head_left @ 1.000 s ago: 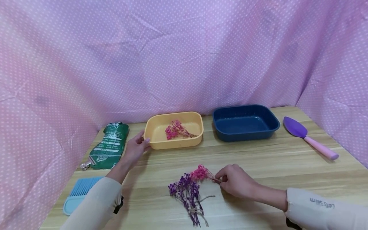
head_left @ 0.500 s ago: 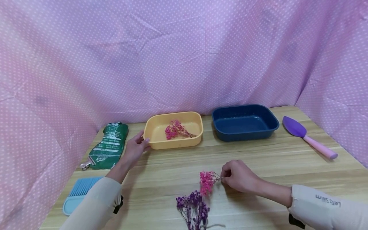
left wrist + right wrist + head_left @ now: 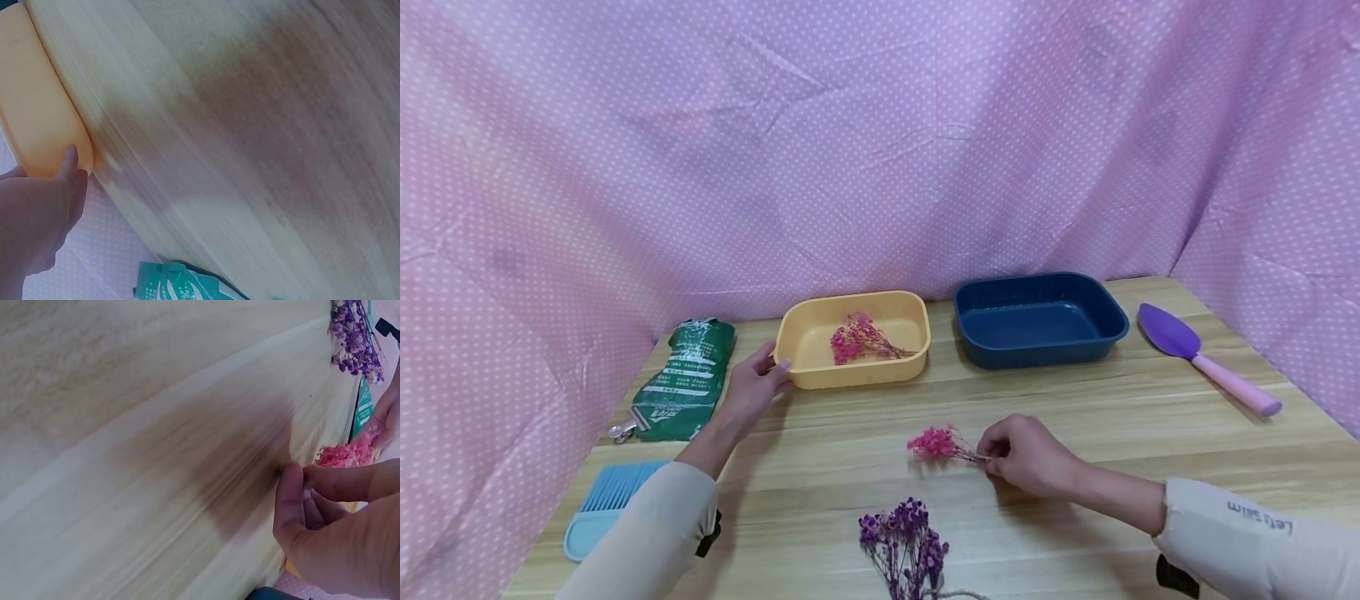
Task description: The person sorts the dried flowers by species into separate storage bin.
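Note:
My right hand [image 3: 1030, 454] pinches the thin stems of a small bunch of pink dried flowers [image 3: 936, 443] between thumb and fingertips, low over the table, with the blossoms pointing left. In the right wrist view the pink blossoms [image 3: 347, 453] show past the fingertips. Near the front edge lies a bunch of purple dried flowers [image 3: 904, 537], its lower stems cut off by the frame. My left hand [image 3: 752, 392] holds the left corner of a yellow rectangular box [image 3: 853, 377], thumb on the front wall. Inside the box lies another pink dried-flower bunch [image 3: 861, 340].
A dark blue box [image 3: 1041, 354] stands right of the yellow one. Farther right lies a purple spatula with a pink handle [image 3: 1236, 383]. On the left are a green packet [image 3: 688, 383] with a metal clip [image 3: 628, 425] and a light-blue brush [image 3: 617, 496]. Pink dotted cloth [image 3: 880, 150] hangs behind.
The purple bunch has shifted toward the front edge, apart from the pink one. My right hand has moved slightly right and away with the pink bunch, whose blossoms swung down, then left. Left hand unchanged.

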A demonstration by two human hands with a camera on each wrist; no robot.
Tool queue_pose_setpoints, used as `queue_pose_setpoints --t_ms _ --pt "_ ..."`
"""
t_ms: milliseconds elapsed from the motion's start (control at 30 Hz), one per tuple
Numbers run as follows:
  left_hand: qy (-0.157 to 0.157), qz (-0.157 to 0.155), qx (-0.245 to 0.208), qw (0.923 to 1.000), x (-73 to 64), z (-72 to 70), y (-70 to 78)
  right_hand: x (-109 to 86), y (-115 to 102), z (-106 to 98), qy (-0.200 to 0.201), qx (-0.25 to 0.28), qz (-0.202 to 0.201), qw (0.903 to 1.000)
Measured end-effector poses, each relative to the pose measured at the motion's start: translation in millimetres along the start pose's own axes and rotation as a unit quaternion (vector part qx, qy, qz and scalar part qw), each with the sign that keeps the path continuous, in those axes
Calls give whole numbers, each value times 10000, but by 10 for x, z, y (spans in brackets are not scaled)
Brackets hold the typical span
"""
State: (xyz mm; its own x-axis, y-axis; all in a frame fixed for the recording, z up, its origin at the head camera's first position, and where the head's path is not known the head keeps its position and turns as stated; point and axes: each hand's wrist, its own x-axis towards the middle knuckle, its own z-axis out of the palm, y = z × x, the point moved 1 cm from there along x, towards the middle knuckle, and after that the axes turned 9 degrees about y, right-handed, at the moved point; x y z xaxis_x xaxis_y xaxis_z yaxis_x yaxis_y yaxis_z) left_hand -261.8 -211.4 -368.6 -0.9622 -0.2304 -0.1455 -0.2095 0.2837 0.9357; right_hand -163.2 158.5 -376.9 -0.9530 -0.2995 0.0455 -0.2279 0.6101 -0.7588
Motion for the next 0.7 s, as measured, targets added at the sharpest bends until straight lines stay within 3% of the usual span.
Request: queue_pose_setpoints --t_ms 200,400,567,700 --pt "-3 27 -41 10000 -4 3 -1 15 9 -28 -420 1129 1084 9868" --pt "-8 24 -57 10000 -4 5 -5 62 6 -59 -313 1580 1741 9715" --pt "9 23 -22 10000 -8 1 -8 141 -27 -99 -22 1762 1927 9653" --pt "7 33 -47 10000 -13 0 3 227 -76 -146 91 1970 1627 9668"
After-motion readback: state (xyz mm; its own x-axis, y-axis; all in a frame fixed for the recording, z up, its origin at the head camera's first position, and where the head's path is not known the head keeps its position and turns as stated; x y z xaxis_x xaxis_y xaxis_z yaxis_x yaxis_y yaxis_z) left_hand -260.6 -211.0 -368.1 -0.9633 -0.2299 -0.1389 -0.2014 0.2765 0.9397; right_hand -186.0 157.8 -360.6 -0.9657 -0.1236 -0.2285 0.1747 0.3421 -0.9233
